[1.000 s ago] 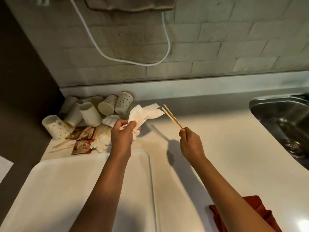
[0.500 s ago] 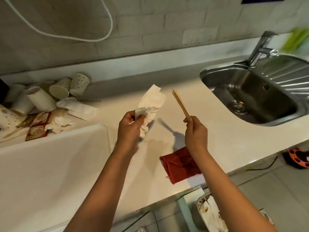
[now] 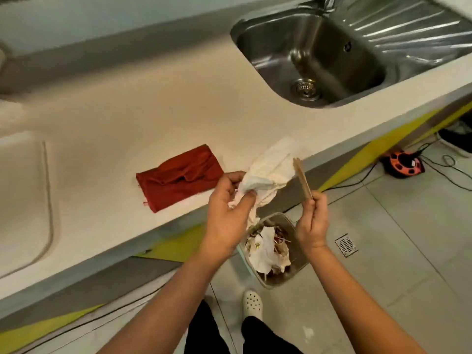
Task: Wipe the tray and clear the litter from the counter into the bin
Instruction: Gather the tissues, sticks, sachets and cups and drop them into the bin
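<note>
Both hands have swung away from the litter pile at the worktop's back left and are now hovering past its front edge, above the bin (image 3: 293, 227) on the floor. That pile of paper cups and sachets, seen a moment ago, is now lying outside the view.

The left hand (image 3: 227, 213) is gripping a crumpled white tissue (image 3: 270, 172) between thumb and curled fingers. The right hand (image 3: 313, 221) is pinching a pair of wooden sticks (image 3: 302, 178) by their lower ends, so they are pointing up and away. Both loads are hanging just over the bin, which is already holding crumpled paper and scraps.

A folded red cloth (image 3: 178, 178) is lying near the worktop's front edge, untouched by either hand. The white tray (image 3: 38, 200) is sitting at the left end of the worktop (image 3: 153, 111), partly cut off by the frame. A steel sink (image 3: 319, 60) is set into the back right.

As a judgement, clearing is only partly done: this handful is about to be dropped, the cups and sachets are probably still waiting, and whether the tray has been wiped cannot be told.
</note>
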A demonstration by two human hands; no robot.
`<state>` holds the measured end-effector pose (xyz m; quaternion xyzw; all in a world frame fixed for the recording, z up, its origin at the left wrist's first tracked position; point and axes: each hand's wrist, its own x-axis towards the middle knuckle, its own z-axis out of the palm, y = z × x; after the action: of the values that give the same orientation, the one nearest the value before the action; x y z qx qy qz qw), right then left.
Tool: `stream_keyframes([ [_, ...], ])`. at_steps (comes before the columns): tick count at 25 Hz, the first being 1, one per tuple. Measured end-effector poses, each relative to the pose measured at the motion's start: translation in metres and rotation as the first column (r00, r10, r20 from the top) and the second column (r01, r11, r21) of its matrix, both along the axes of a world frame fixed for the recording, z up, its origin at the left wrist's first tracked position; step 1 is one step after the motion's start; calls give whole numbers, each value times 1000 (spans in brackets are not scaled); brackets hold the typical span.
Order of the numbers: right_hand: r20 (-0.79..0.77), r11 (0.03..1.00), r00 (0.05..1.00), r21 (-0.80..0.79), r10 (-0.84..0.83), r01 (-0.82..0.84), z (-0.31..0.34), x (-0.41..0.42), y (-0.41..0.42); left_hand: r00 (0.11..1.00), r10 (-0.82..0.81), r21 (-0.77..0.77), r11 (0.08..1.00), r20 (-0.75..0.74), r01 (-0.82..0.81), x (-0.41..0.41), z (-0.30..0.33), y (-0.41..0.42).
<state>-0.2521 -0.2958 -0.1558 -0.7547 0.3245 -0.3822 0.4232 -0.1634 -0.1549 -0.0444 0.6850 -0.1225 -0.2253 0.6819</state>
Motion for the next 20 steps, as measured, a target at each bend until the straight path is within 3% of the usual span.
stream_keyframes([
  [3, -306, 994, 952, 99, -9, 42, -59, -65, -10, 970, 35, 171, 985, -239, 7, -47, -64, -11],
  [5, -556, 969, 829, 232, 59, 87, -95, -101, -11, 888, 134, 350, 936, -440, 32, -65, -109, -13],
  [7, -717, 915, 677, 368, 167, 164, -121, -120, -10, 766, 208, 409, 909, -609, 78, -71, -150, -15],
  [11, -797, 831, 549, 469, 252, 298, -138, -114, -12, 596, 227, 388, 909, -770, 153, -70, -202, -26],
  [15, -755, 765, 570, 564, 325, 311, -140, -83, -13, 446, 100, 288, 880, -890, 377, -63, -205, -44],
  [17, -733, 758, 538, 607, 417, 239, -140, -71, -15, 494, 14, 305, 802, -869, 513, -59, -197, -46],
  [19, -735, 779, 506, 601, 452, 177, -141, -66, -16, 642, -64, 414, 715, -764, 564, -54, -195, -43],
  [20, -725, 781, 533, 599, 436, 175, -138, -65, -16, 698, -88, 456, 698, -711, 552, -51, -192, -41],
])
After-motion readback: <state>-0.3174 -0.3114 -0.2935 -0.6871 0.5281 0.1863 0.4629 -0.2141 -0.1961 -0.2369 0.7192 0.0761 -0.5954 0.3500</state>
